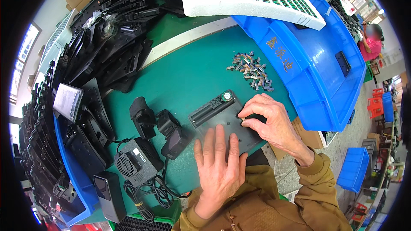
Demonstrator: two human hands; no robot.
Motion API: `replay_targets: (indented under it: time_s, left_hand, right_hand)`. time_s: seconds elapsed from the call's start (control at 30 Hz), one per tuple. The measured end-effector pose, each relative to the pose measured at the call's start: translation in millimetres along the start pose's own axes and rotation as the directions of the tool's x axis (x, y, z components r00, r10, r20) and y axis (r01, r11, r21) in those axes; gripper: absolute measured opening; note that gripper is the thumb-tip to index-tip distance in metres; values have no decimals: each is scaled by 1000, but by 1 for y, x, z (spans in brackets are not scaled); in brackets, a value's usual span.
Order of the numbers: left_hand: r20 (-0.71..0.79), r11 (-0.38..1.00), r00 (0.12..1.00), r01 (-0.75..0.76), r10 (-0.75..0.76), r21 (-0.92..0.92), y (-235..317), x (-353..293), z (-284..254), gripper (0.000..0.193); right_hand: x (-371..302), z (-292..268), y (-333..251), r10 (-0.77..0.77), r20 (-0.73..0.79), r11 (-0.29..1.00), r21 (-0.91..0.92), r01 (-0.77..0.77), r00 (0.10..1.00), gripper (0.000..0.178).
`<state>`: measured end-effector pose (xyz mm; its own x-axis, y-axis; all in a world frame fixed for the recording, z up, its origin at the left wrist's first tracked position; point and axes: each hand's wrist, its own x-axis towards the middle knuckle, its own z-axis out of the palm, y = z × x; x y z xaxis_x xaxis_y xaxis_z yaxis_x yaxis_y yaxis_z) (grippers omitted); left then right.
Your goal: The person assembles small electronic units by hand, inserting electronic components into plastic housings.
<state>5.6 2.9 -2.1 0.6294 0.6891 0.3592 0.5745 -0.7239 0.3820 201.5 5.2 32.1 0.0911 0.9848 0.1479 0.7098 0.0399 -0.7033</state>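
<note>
A flat black plastic housing [220,117] lies on the green table mat in front of me. Along its far side runs a long slot, with a small round green-and-white part [226,96] set at the corner. My left hand [219,169] rests on the housing's near part, fingers stretched and apart, holding nothing. At the right edge of the housing, my right hand [272,122] pinches a small metal part [243,119] between thumb and forefinger. Its detail is mostly covered by the fingertips. Beyond that hand sits a loose pile of small metal switch-like parts [252,70].
A large blue bin [295,68] stands at the right, bearing a white foam tray [257,8] of green boards. Black plastic housings [107,47] are heaped far left. Nearer left are a black adapter [139,160], coiled cable [147,196] and a grey box-shaped device [109,194].
</note>
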Motion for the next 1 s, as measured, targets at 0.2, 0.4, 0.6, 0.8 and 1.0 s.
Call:
replay_targets:
  time_s: [0.2, 0.4, 0.6, 0.8, 1.0]
  left_hand:
    - [0, 1000, 1000, -4, 4, -2, 1, 0, 0, 53]
    - [4, 1000, 1000, -1, 1, -10, 1, 1, 0, 52]
    - [-6, 1000, 1000, -17, 17, 4, 0, -2, 2, 50]
    - [-20, 1000, 1000, -1, 0, -17, -1, -4, 4, 55]
    - [-34, 996, 999, 14, -17, -83, 0, -4, 1, 57]
  right_hand:
    - [-3, -1, -2, -42, -58, 999, -25, 40, 997, 19]
    - [-4, -5, -1, -61, -41, 994, -88, 57, 997, 20]
    - [3, -13, -5, -50, -19, 995, -90, 48, 999, 18]
    - [20, -3, 4, -172, -52, 982, -90, 167, 984, 30]
    - [39, 7, 7, -287, 9, 954, -93, 287, 958, 40]
